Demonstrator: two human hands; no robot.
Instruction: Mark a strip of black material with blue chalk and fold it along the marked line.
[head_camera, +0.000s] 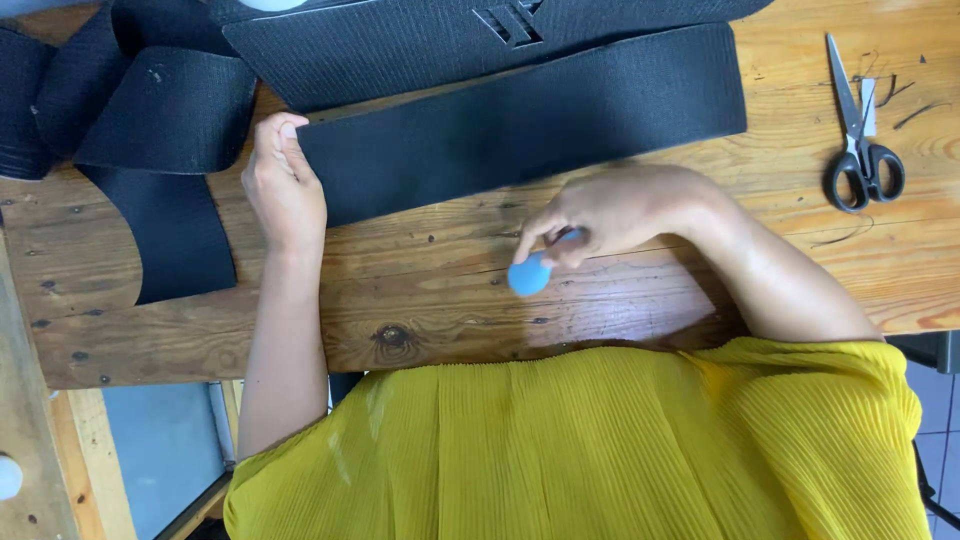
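Note:
A wide black elastic band (520, 125) lies across the wooden table (430, 300). My left hand (285, 185) presses and pinches the band's left end, fingers closed on its edge. My right hand (610, 215) hovers just below the band's lower edge and grips a small round blue marker piece (530, 272), which looks like tailor's chalk, between thumb and fingers. The blue piece is blurred and sits just above the bare wood, apart from the band.
More black band loops and folds (150, 120) pile at the upper left, with another black piece (400, 35) along the top. Black-handled scissors (858, 140) lie at the far right. The table's near edge runs in front of my yellow top (600, 450).

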